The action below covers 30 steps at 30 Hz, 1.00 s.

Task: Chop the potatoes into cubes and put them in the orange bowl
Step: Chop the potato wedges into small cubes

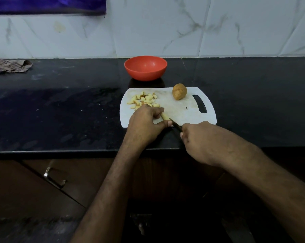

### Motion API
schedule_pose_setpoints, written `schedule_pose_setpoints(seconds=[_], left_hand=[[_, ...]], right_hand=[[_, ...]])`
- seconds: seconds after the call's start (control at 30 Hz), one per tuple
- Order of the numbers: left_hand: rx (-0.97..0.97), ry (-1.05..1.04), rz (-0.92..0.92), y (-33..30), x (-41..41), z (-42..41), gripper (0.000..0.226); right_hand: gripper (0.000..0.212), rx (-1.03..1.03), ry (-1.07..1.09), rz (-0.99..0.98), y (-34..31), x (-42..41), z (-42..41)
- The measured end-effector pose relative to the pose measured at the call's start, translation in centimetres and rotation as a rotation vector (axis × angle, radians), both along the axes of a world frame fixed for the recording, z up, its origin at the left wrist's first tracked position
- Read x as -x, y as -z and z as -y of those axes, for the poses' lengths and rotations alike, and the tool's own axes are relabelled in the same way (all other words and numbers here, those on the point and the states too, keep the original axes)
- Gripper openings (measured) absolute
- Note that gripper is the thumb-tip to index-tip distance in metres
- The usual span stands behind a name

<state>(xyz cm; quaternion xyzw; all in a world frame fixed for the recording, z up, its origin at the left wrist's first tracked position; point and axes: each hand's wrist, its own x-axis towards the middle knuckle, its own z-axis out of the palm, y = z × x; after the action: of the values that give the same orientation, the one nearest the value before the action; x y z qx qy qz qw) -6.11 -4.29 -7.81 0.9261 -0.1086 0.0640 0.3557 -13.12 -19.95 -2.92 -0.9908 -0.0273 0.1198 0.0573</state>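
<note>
White cutting board (183, 113) flat on black surface (69, 111), near front edge, handle slot to the right. Left hand (145, 123) on near-left part of board, fingers curled down onto a pale potato strip (164, 116), thumb stretched toward the right along board's near edge. Right hand (197, 139) just off board's near edge, fingers wrapped round handle of a dark knife (176, 125); blade angled up and left, tip meeting the potato strip beside left thumb. Handle itself hidden inside the fist.

Heap of cut potato cubes (144, 100) on far-left part of board, just beyond left knuckles, some pieces showing brown skin. 1 whole unpeeled potato (179, 91) at board's far edge, right of centre, well apart from cubes and both hands.

Orange bowl (145, 67) upright on surface just beyond board's far edge, close to the wall, nothing visible inside. Bowl apart from board, not touching.

Behind, white marble-patterned tiled wall (218, 28). Crumpled checked cloth (9, 65) at far left of surface against wall. Purple fabric (46, 5) along top-left corner of view. Below surface's front edge, brown cabinet front with metal handle (54, 178) at lower left. Both forearms bare, reaching in from bottom of view, left crossing centre, right coming from lower-right corner.
</note>
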Motion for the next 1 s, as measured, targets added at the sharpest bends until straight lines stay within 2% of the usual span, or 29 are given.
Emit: schedule_pose_setpoints(seconds=[0.07,0.3,0.5,0.7,0.87,1.0], left_hand=[[-0.008,0.015,-0.007,-0.1,0.0,-0.2,0.059],[0.07,0.041,0.011,0.0,0.3,-1.0,0.037],[0.082,0.036,0.029,0.0,0.4,-1.3,0.031],[0.069,0.033,0.082,0.8,0.2,-0.7,0.044],[0.022,-0.007,0.097,1.1,-0.1,-0.3,0.043],[0.009,-0.012,0.107,1.3,-0.3,-0.2,0.048]], right_hand=[[0.017,-0.007,-0.008,-0.013,-0.1,0.5,0.3],[0.021,0.008,0.015,0.049,0.1,0.3,0.5],[0.024,-0.004,0.028,0.078,-0.2,-0.7,0.2],[0.027,-0.005,0.008,0.114,0.5,-0.3,0.5],[0.03,0.023,0.032,0.187,0.4,0.0,0.6],[0.03,-0.104,0.043,0.335,0.1,-0.4,0.2]])
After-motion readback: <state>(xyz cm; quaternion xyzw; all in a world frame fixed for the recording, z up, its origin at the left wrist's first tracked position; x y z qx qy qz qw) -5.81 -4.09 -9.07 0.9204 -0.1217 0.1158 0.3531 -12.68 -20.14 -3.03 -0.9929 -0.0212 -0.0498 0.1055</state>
